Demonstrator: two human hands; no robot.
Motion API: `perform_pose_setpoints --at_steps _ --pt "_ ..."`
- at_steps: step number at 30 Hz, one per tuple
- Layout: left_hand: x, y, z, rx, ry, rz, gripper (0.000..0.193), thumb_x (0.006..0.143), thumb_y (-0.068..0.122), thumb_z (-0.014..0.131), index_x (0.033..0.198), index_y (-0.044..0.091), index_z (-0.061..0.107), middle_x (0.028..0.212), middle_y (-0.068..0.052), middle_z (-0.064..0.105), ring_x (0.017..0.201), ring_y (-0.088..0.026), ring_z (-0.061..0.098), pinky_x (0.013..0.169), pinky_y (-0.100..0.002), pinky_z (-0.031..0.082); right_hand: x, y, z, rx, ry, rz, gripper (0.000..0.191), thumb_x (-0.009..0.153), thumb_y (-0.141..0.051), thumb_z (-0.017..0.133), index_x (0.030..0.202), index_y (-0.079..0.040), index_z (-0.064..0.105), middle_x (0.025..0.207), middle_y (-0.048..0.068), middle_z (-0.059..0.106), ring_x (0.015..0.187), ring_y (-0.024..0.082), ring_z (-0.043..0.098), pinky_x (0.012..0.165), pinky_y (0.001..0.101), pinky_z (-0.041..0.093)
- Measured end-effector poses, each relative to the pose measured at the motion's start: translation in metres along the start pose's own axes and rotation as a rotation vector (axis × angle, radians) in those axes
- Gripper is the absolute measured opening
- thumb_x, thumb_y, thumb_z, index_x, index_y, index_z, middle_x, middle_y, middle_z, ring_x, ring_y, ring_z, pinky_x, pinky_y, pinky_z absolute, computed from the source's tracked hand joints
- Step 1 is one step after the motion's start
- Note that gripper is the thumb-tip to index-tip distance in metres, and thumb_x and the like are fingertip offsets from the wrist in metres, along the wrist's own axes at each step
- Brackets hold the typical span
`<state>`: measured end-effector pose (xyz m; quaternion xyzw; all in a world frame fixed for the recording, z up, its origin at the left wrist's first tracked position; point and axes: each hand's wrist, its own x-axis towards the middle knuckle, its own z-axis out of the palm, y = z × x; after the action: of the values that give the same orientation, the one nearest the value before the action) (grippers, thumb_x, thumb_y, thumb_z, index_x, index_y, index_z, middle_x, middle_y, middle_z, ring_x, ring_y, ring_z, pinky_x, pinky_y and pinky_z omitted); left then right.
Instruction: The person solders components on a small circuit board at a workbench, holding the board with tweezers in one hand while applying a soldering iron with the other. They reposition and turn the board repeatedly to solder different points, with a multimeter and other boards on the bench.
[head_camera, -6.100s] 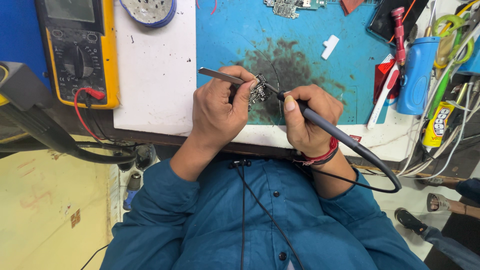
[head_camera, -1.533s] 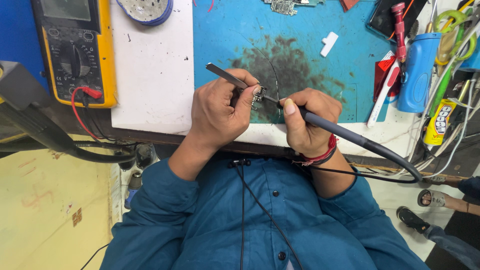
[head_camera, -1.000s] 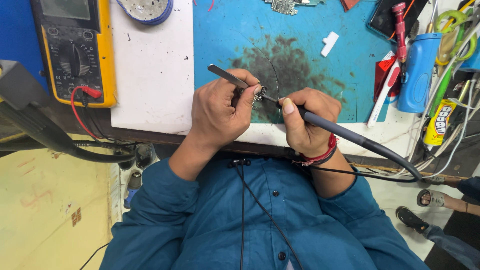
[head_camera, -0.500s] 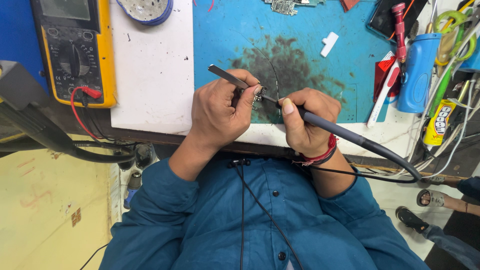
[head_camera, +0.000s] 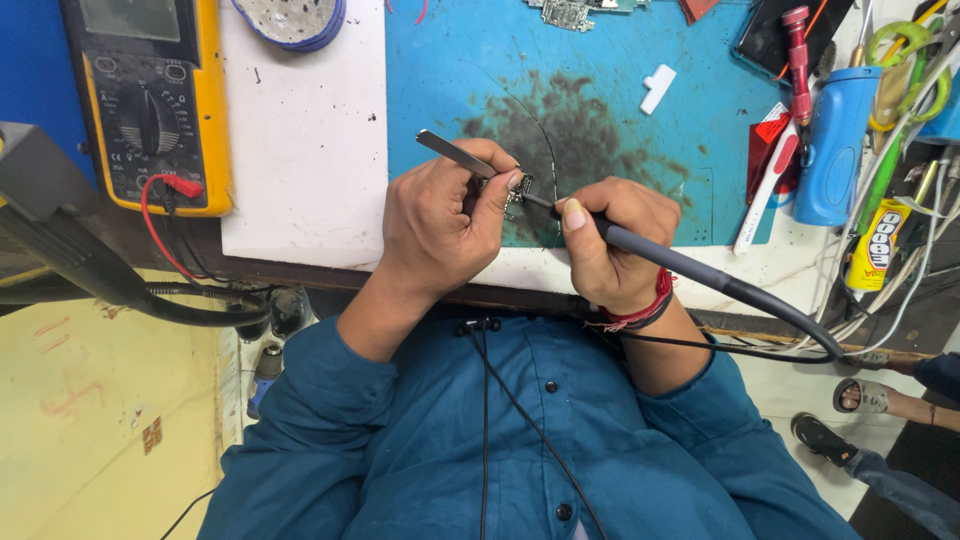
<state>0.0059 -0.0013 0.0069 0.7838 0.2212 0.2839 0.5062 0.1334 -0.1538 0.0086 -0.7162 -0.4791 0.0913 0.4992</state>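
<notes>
Multimeter (head_camera: 160, 100) at ten o'clock; left hand (head_camera: 445, 230) pinching tweezers (head_camera: 460, 155), right hand (head_camera: 610, 240) clasping soldering iron (head_camera: 690, 270) over small part (head_camera: 512, 195).

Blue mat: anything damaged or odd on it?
Yes. The blue mat carries a dark, scorched-looking blotch just beyond the hands, where the left hand holds tweezers and the right hand a soldering iron. Nothing looks spilled.

Yellow multimeter (head_camera: 150, 100) upper left (red lead plugged in); blue bottle (head_camera: 835, 145) right.
</notes>
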Motion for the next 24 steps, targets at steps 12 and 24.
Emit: perform_pose_setpoints --at_steps 12,24 --pt "0.0001 -0.0003 0.0001 0.008 -0.005 -0.004 0.008 0.099 0.007 0.075 0.101 0.006 0.067 0.073 -0.001 0.068 0.059 -0.011 0.064 0.055 -0.026 0.047 0.0002 -0.0015 0.0001 -0.007 0.004 0.020 0.015 0.101 -0.010 0.065 0.089 -0.001 0.065 0.078 0.009 0.067 0.065 0.021 0.062 0.058 0.0299 0.045" --pt "-0.0005 0.0005 -0.0006 0.029 0.001 0.004 0.009 0.098 0.007 0.075 0.101 0.007 0.067 0.072 -0.001 0.066 0.059 -0.011 0.063 0.055 -0.027 0.047 -0.0002 -0.0021 0.0000 -0.006 0.006 0.020 0.014 0.102 -0.009 0.065 0.090 -0.001 0.065 0.079 0.009 0.066 0.065 0.021 0.061 0.058 0.0302 0.045"
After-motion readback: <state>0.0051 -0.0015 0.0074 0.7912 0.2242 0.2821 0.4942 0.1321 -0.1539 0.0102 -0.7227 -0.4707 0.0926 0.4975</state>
